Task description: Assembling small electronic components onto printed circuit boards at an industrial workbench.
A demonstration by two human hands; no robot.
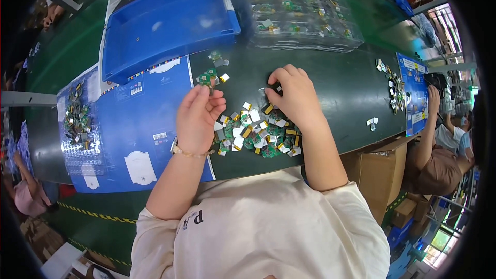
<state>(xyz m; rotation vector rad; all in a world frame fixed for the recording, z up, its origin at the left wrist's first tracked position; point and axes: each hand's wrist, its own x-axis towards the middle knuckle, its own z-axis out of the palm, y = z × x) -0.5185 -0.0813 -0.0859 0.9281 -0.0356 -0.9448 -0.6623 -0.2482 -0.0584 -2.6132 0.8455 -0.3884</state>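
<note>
Between the thumb and fingers of my left hand [200, 111] is a small green circuit board [207, 78], held above the table. Its fingers are closed, and a few more small boards [216, 58] lie just beyond it. My right hand [297, 95] is curled over the dark table, thumb and fingers bent toward each other. A small dark and white piece shows at its fingertips, too little of it to name. Below and between both hands spreads a loose pile of small circuit boards [268, 142] with white, silver and yellow parts.
Beyond my left hand a blue plastic bin [170, 26] stands on blue printed cardboard [150, 101]. Stacked clear trays [305, 15] hold more boards at the far side. Other heaps lie left [77, 119] and right [395, 90], near a co-worker's arm [431, 119]. A carton [380, 175] stands at right.
</note>
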